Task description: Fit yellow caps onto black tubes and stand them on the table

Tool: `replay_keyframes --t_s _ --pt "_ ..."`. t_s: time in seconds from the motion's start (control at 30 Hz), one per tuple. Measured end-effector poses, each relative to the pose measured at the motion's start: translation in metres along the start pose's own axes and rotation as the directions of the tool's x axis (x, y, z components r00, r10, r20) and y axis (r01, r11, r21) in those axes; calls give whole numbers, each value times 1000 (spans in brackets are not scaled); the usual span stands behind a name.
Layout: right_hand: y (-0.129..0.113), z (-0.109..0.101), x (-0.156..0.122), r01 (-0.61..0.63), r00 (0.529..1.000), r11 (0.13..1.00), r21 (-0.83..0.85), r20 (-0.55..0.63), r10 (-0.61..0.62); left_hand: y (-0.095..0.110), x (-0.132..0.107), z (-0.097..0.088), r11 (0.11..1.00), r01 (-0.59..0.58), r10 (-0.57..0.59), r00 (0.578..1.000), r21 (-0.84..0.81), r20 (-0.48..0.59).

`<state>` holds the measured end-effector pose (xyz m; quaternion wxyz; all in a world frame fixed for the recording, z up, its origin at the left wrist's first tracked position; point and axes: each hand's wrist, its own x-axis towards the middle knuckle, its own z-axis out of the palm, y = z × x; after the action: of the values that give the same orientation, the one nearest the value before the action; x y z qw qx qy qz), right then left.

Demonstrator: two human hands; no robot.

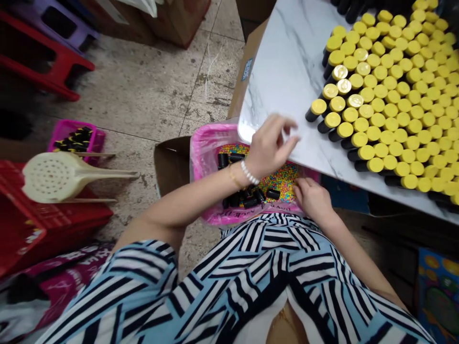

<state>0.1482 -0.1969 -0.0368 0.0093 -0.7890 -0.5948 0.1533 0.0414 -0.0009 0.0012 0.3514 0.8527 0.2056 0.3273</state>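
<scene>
Fingers of the left hand (271,145) curl open above the pink tray (204,157), likely empty. Right fingers (300,188) lie loose on the beads (281,180).

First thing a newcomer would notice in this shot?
The packed block of black tubes with yellow caps on the white marble-look board at upper right grabs the eye first. Below it, a pink tray holds small multicoloured beads and loose black tubes. The right hand is at the beads, and the left hand is raised above the tray.
</scene>
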Motion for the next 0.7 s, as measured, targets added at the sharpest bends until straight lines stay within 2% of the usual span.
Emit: replay_keyframes --t_s 0.03,0.07,0.1,0.13,0.17,0.2,0.23,0.33,0.4,0.53,0.63,0.7 --pt "1 -2 0 -17 999 998 -55 44 20 1 -22 -4 997 -67 64 991 24 115" --pt "1 -4 2 -21 996 995 -102 88 30 0 -44 -7 989 -146 130 944 30 303" --pt "1 -5 3 -15 991 991 -135 128 32 -4 -63 -8 981 -184 135 866 56 481" --pt "0 -7 5 -1 987 988 -154 158 26 -9 -79 -8 978 -194 107 791 81 602" --pt "-1 -8 7 14 984 987 -160 175 14 -16 -91 -7 978 -182 63 732 106 678" --pt "-2 -9 9 24 984 987 -157 176 4 -23 -99 -6 979 -158 16 698 132 716" --pt "-3 -11 10 32 986 989 -146 165 -7 -31 -104 -6 980 -127 -23 687 151 727" --pt "-6 -16 11 83 989 992 -98 129 -70 -47 -103 -10 987 -51 -72 699 150 712" --pt "-7 -16 10 127 981 989 -79 154 -114 -51 -100 -15 991 -28 -77 680 130 729" --pt "-11 0 10 166 963 986 4 217 -163 -53 -104 -27 989 -21 -102 629 147 771" --pt "-15 16 8 177 965 975 137 170 -199 -52 -115 -31 984 -13 -128 629 175 766" --pt "-15 21 6 193 968 954 230 113 -224 -49 -122 -32 992 -23 -81 649 126 756"
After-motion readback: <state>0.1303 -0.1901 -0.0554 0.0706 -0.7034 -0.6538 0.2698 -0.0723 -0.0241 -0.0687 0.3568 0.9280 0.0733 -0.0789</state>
